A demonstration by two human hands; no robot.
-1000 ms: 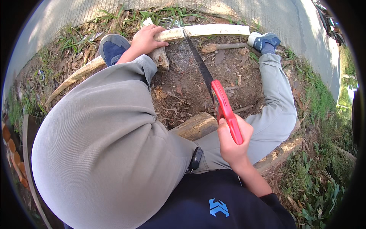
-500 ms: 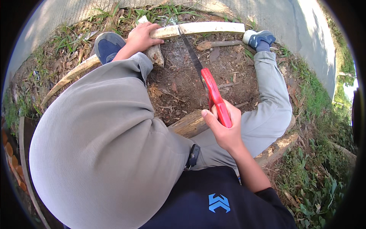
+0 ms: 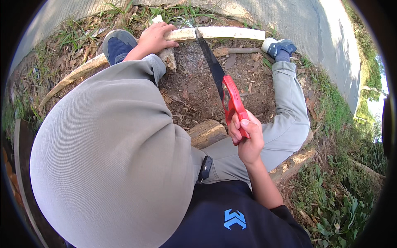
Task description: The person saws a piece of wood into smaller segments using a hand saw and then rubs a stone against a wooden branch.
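My right hand [image 3: 247, 138] grips the red handle of a hand saw [image 3: 230, 98]. Its dark blade runs up and away to a pale, peeled branch [image 3: 225, 33] that lies across the bare soil, and the blade tip meets the branch near its middle. My left hand [image 3: 154, 38] presses down on that branch just left of the blade, over a short upright stub of wood [image 3: 167, 58]. My grey-sleeved left arm fills much of the view and hides the ground below it.
My two shoes [image 3: 118, 44] [image 3: 280, 46] rest by the branch, one at each side. A log [image 3: 206, 133] lies under my legs. Bare earth with dry leaves lies between my feet, grass and weeds lie around, and a concrete path [image 3: 289, 16] runs behind.
My right hand has pulled the saw back toward me and to the right, so more blade shows on my side of the branch. My left hand stays on the branch.
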